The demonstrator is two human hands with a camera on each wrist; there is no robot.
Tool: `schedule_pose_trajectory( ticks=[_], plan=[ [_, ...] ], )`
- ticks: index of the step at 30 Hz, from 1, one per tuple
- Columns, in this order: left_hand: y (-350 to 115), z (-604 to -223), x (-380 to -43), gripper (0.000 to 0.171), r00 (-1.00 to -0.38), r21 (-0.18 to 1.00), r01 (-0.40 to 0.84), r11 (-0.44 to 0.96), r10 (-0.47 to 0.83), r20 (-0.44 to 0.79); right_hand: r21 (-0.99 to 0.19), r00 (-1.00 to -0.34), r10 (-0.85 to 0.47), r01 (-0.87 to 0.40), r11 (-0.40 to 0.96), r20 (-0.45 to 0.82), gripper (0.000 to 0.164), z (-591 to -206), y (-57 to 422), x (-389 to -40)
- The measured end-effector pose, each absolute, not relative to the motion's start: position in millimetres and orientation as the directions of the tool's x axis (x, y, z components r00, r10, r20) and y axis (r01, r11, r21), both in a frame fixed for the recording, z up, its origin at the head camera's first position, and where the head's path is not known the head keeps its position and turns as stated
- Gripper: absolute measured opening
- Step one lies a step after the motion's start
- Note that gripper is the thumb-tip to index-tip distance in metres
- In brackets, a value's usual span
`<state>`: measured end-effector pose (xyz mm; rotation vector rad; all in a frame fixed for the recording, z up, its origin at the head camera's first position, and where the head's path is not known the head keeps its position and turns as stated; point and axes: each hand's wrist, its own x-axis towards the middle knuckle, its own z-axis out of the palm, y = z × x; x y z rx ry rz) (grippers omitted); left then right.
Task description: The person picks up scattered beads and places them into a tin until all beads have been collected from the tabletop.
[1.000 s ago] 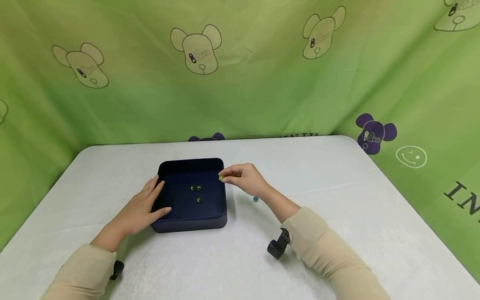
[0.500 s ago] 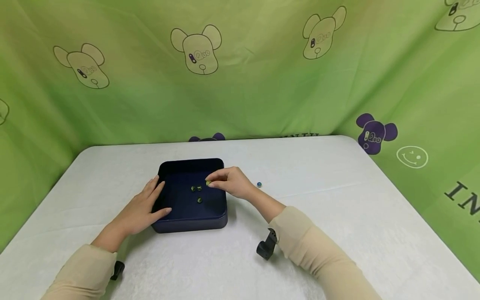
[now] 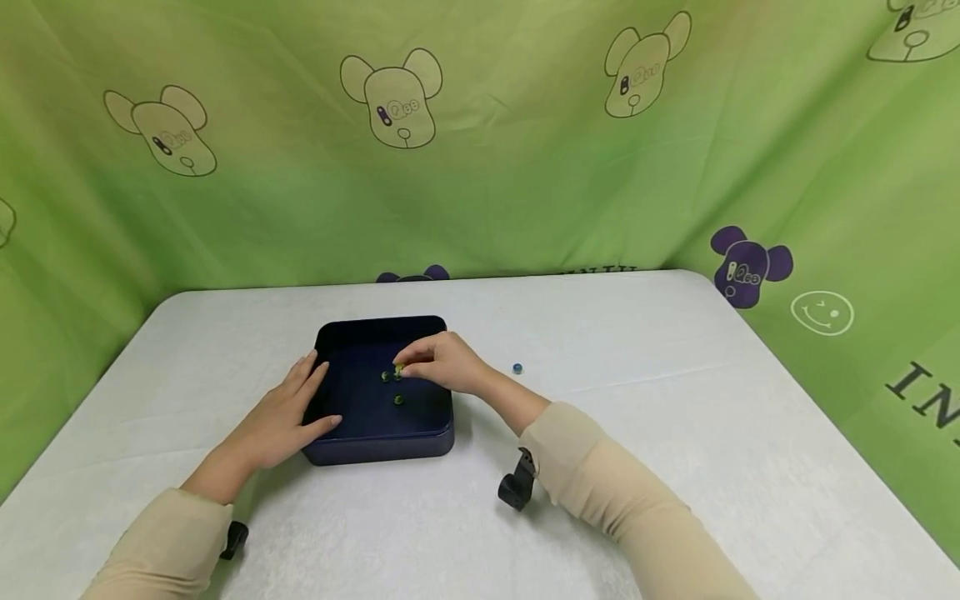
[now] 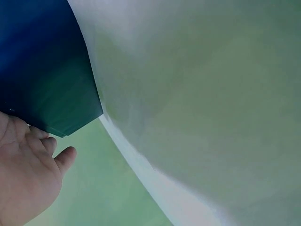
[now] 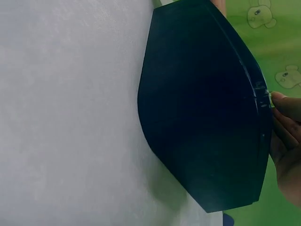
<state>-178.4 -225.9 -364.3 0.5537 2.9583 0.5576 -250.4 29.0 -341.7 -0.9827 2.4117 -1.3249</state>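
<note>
A dark blue square box [image 3: 382,451] stands on the white table. My right hand [image 3: 447,364] reaches over its right rim, pinching a yellow-green marble [image 3: 399,367] between thumb and fingertips. In the head view this overlaps one of the green marbles on the box floor. Beside it lies a green marble [image 3: 386,377], and another green marble [image 3: 398,401] sits nearer the front. My left hand [image 3: 281,417] rests on the left rim with fingers spread and the thumb over the front left corner. The right wrist view shows the box's outer wall [image 5: 202,103], which hides the inside.
A blue marble [image 3: 517,368] lies on the table [image 3: 637,500] right of the box, just behind my right forearm. A green printed curtain [image 3: 517,200] hangs behind and along the table's sides.
My right hand has carried the yellow-green marble leftward from the right rim to above the marbles inside. The blue marble on the table rolled slightly back, then stopped. My left hand stayed put.
</note>
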Motion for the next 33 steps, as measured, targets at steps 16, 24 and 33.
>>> schedule_pose_trajectory(
  ticks=[16,24,33],
  plan=[
    [-227.6,-365.1,-177.4,0.079,-0.933,0.377,0.330,0.866,0.361,-0.013,-0.700,-0.677,-0.735,-0.544,0.462,0.041,0.018,-344.7,5.8,-257.1],
    [-227.2,-364.2,-178.9,0.080,-0.931,0.381,0.330,0.864,0.364,-0.019,-0.670,-0.669,-0.743,-0.551,0.497,-0.001,0.017,-348.4,-2.5,-260.8],
    [-226.1,-360.5,-178.7,0.079,-0.930,0.375,0.334,0.865,0.367,-0.018,-0.594,-0.648,-0.759,-0.588,0.549,-0.060,0.016,-350.4,-12.4,-261.9]
  ],
)
